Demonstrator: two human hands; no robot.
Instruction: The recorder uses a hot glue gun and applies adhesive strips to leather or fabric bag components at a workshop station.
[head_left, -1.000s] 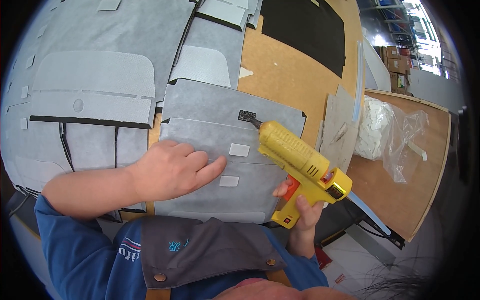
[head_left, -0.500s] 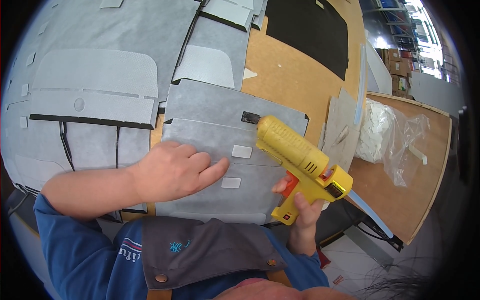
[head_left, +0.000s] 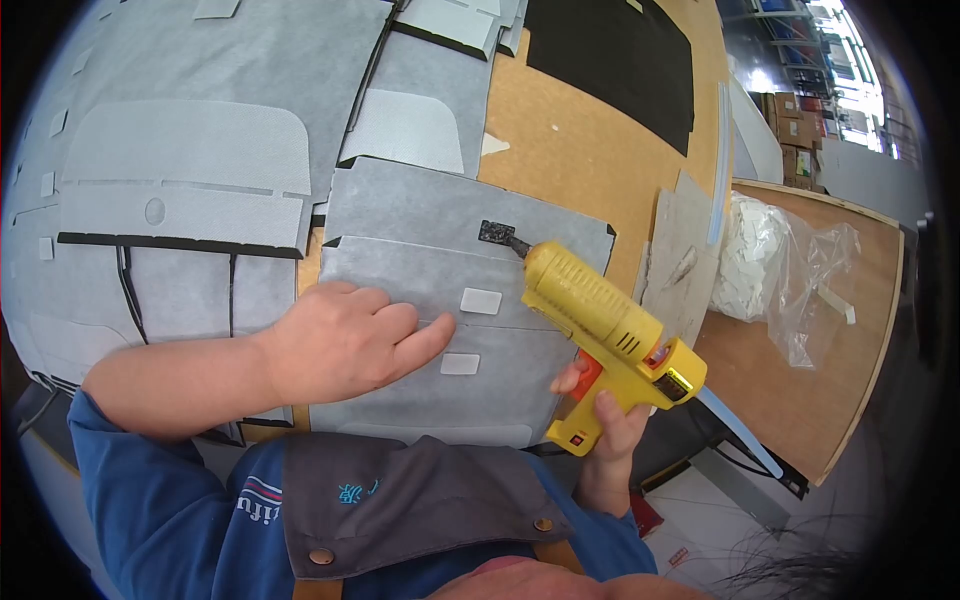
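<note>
My right hand [head_left: 618,425] is wrapped round the handle of a yellow hot glue gun [head_left: 595,300], a finger at its orange trigger. A pale blue glue stick [head_left: 742,430] sticks out of the gun's rear. The nozzle points at a small black rectangular patch [head_left: 496,232] on a grey felt-like panel [head_left: 400,215]. Two small white rectangles, an upper tab [head_left: 481,301] and a lower tab [head_left: 460,364], lie on the same panel. Beside them rests my left hand [head_left: 345,340], knuckles up, its fingers curled in; whatever they may hold is hidden.
More grey panels [head_left: 240,65] with pale flaps and black edging cover the left. A black sheet [head_left: 620,70] lies on the wooden table [head_left: 560,150] at the far side. On the right, a plastic bag [head_left: 755,255] of white pieces sits on a wooden surface [head_left: 850,330].
The glue gun has shifted slightly right and nearer to me, its nozzle drawing back to the patch's edge and showing more of the patch. My left hand has hardly moved.
</note>
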